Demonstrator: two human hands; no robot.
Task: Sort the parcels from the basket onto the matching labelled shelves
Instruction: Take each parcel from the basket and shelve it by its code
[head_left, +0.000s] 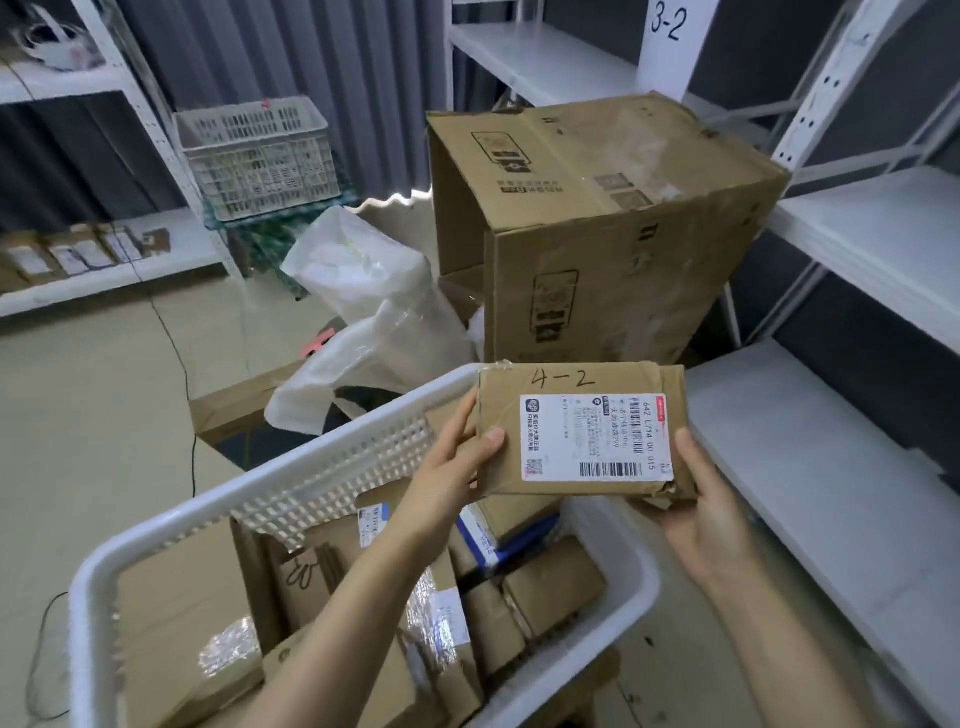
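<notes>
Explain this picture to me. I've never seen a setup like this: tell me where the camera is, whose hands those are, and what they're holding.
There is no machine here. The single picture comes from a wide-angle camera worn on a person's head, looking forward and down, so the two bare arms reaching in from the bottom are that person's own.

The left hand and the right hand grip a flat cardboard parcel by its two ends. It has a printed shipping label and "4-2" handwritten on top.

Below it is a white plastic basket full of more parcels. Beyond stand a large battered cardboard box and some plastic bags. White shelves run along the right, and a sign there reads "3-2".
</notes>
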